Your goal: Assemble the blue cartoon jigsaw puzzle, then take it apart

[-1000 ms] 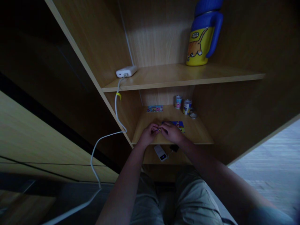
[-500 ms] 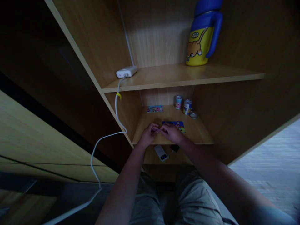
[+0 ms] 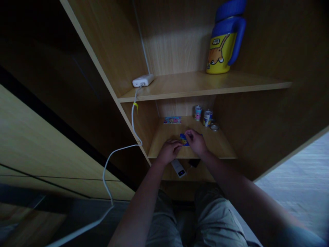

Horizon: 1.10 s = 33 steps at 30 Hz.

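Observation:
A blue and yellow picture card point(image 3: 184, 139) lies on the lower shelf board, partly covered by my hands. My left hand point(image 3: 169, 151) rests at the card's lower left edge, with its fingers stretched towards it. Over the card's right part, my right hand point(image 3: 196, 142) has its fingertips pinched together; what they hold, if anything, is too small to make out. A second, pink and light-blue card point(image 3: 172, 120) lies behind on the same board. Two small printed cans point(image 3: 197, 113) point(image 3: 207, 118) stand at the back right, with a round metal lid point(image 3: 214, 127) beside them.
Overhead, the upper shelf point(image 3: 180, 84) carries a white charger-like box point(image 3: 143, 80) and a blue-yellow handled bottle point(image 3: 221, 44). A white cable point(image 3: 120, 149) hangs down the left side. Beneath the board lie a white power bank point(image 3: 178, 168) and a black block point(image 3: 194, 162).
My hands were together in front of the card, fingertips meeting. Now they are apart: the right has moved forward over the card, the left to its lower left edge. The view shifted slightly.

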### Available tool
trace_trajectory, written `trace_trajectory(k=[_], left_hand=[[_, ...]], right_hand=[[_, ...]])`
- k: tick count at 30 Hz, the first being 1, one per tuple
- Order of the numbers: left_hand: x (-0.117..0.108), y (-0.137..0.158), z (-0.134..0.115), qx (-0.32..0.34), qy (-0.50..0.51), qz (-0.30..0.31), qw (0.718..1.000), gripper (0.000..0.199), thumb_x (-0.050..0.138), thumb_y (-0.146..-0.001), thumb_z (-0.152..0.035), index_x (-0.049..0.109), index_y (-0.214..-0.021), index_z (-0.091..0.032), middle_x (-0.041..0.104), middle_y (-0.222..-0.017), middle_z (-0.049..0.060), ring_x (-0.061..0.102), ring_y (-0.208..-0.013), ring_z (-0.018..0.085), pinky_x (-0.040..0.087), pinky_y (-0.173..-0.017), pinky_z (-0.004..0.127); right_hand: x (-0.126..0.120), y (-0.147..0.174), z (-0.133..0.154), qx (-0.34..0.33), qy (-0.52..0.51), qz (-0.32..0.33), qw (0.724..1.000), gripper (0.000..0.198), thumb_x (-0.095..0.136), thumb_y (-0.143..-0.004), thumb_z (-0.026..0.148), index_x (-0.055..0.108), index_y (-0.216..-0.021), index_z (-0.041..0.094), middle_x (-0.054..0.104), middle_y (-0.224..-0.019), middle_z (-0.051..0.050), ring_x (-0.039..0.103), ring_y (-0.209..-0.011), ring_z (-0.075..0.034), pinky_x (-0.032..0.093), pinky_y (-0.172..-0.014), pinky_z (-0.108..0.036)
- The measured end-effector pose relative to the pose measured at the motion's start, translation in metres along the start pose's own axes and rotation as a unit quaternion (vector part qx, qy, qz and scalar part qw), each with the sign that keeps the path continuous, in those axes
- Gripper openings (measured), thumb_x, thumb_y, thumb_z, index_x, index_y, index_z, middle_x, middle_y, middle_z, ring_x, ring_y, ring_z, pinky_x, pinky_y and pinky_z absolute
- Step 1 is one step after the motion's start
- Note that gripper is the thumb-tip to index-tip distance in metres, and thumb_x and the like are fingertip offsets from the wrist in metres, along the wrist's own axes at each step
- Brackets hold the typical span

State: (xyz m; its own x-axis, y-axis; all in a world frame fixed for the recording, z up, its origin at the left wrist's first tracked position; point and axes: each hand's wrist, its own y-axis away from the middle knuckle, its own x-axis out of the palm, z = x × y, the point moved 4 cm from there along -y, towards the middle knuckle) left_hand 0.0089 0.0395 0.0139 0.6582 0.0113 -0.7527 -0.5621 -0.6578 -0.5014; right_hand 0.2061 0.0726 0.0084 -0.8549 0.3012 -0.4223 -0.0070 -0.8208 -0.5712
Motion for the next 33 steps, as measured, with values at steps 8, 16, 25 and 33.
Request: trace_trajectory(k=[8, 16, 25, 33], left_hand=[[0.002, 0.000, 0.003, -0.008, -0.013, 0.003, 1.000, 0.018, 0.069, -0.106, -0.022, 0.083, -0.115, -0.029, 0.084, -0.120, 0.005, 0.076, -0.112, 0.025, 0.056, -0.107, 0.049], [0.001, 0.000, 0.002, -0.008, -0.016, 0.000, 1.000, 0.018, 0.069, -0.104, -0.020, 0.082, -0.113, -0.028, 0.085, -0.119, 0.005, 0.076, -0.112, 0.026, 0.057, -0.108, 0.050], [0.002, 0.000, 0.001, -0.018, -0.017, 0.001, 1.000, 0.021, 0.066, -0.105, -0.019, 0.082, -0.114, -0.028, 0.084, -0.121, 0.005, 0.076, -0.112, 0.026, 0.057, -0.109, 0.051], [0.002, -0.001, 0.001, -0.026, -0.020, 0.006, 0.999, 0.022, 0.066, -0.104, -0.019, 0.082, -0.115, -0.029, 0.084, -0.121, 0.005, 0.076, -0.113, 0.026, 0.055, -0.111, 0.052]], right_hand=[[-0.001, 0.003, -0.010, -0.019, -0.002, 0.076, 0.997, 0.015, 0.066, -0.102, 0.033, 0.077, -0.095, 0.025, 0.082, -0.098, -0.005, 0.076, -0.091, -0.023, 0.056, -0.088, -0.036], [0.003, 0.005, -0.014, -0.034, 0.074, 0.098, 0.992, 0.016, 0.064, -0.104, 0.026, 0.078, -0.096, 0.025, 0.083, -0.097, -0.006, 0.074, -0.094, -0.024, 0.052, -0.092, -0.037], [0.007, 0.006, -0.018, -0.022, 0.119, 0.117, 0.986, 0.017, 0.062, -0.102, 0.021, 0.078, -0.097, 0.024, 0.084, -0.101, -0.007, 0.075, -0.094, -0.024, 0.053, -0.095, -0.038], [0.004, 0.005, -0.016, -0.024, 0.090, 0.113, 0.989, 0.019, 0.061, -0.104, 0.026, 0.078, -0.096, 0.025, 0.083, -0.096, -0.005, 0.074, -0.091, -0.024, 0.054, -0.094, -0.039]])
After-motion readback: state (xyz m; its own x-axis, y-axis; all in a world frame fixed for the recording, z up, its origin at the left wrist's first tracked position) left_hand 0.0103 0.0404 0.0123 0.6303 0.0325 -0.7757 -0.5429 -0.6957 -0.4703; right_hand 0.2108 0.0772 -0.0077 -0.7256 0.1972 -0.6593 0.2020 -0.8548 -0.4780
